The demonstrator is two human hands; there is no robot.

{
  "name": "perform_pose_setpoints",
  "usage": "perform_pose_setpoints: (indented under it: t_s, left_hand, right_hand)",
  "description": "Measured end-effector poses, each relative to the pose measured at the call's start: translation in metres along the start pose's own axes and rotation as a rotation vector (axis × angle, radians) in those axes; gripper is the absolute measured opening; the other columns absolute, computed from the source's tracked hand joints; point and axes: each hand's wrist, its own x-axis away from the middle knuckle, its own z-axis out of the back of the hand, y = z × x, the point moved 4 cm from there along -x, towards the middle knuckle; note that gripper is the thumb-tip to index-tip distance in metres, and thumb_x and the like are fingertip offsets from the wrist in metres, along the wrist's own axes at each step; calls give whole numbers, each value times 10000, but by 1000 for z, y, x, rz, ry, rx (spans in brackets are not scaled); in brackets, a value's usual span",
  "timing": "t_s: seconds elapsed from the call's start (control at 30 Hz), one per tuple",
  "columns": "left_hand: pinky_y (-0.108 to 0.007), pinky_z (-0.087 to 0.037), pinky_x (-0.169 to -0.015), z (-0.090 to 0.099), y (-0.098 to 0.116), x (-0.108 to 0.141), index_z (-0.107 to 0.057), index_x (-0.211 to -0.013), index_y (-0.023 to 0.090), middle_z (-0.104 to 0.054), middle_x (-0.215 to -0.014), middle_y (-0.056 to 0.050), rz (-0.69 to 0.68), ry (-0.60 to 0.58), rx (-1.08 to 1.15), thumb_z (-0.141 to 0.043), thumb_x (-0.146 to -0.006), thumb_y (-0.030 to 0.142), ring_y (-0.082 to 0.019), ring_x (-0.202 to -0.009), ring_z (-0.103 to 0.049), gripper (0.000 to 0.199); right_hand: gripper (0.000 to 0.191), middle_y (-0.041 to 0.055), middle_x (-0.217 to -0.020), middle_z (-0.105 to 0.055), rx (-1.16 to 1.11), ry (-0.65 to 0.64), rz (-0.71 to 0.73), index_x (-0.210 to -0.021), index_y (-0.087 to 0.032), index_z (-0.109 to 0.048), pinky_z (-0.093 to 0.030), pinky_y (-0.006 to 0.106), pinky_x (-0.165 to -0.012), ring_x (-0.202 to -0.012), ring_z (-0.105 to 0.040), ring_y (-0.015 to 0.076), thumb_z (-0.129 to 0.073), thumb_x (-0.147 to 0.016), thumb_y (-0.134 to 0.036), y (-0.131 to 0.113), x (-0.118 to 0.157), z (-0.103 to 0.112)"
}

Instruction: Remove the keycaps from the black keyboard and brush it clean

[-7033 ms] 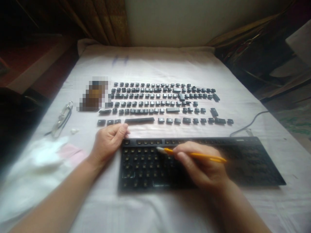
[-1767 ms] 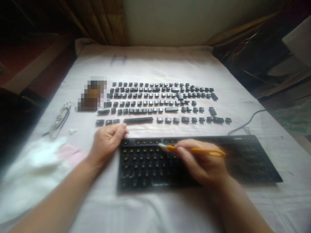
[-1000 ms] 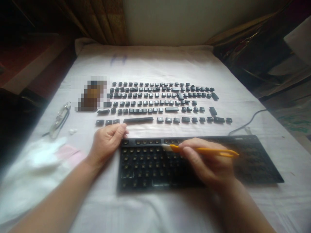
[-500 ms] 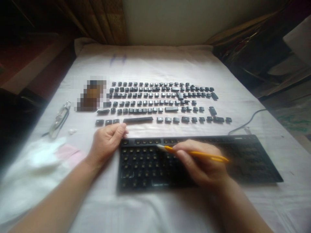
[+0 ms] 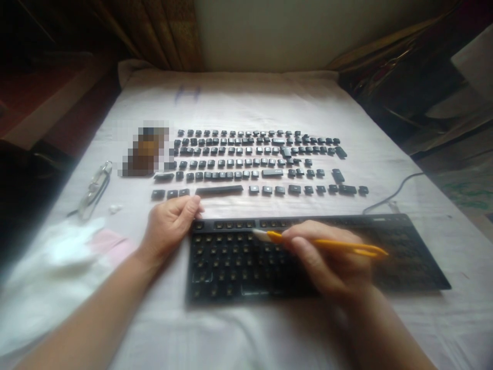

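A black keyboard (image 5: pixel 285 288), its keycaps off and its key posts showing, lies on the white cloth before me. My right hand (image 5: pixel 335 257) is closed in a pen-like grip on a thin yellow-handled brush (image 5: pixel 346 245). The brush's pale tip points left, over the upper key rows near the gap below the function row. At the keyboard's far left corner rests my left hand (image 5: pixel 169 221), fingers curled with the thumb against the forefinger. It touches or nearly touches the corner; whatever it may hold is hidden. Loose black keycaps (image 5: pixel 233 176) lie in several rows beyond the keyboard.
A blurred-out brown object (image 5: pixel 144 154) sits left of the keycaps, with eyeglasses (image 5: pixel 92 190) farther left. White and pink cloths (image 5: pixel 65 262) are bunched beside my left forearm. A cable (image 5: pixel 389 192) runs off at the right.
My right hand and the brush have shifted slightly right, the tip moving a little along the upper rows. My left hand, the keyboard and the keycaps stay put.
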Motion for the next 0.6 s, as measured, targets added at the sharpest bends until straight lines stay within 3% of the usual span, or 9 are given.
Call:
perform_pose_setpoints:
  t_s: [0.33,0.6]
  left_hand:
    - [-266,-512,-636,0,-2,1,-727,-712,213,-720,-620,5,9,0,-7,-545,-918,446,-163,-595,-677,360]
    - [-271,-517,-647,0,-1,1,-727,-712,213,-723,-627,3,14,0,-9,-541,-916,455,-166,-603,-677,367]
  right_hand:
    - [176,16,-724,-769,110,-117,28,-873,-203,-688,-589,212,-587,-588,-725,139,-560,-915,-90,-2,-8,-3]
    - [167,31,-729,-775,53,-89,22,-895,-197,-702,-601,238,-580,-591,-731,155,-568,-918,-101,-2,-5,-4]
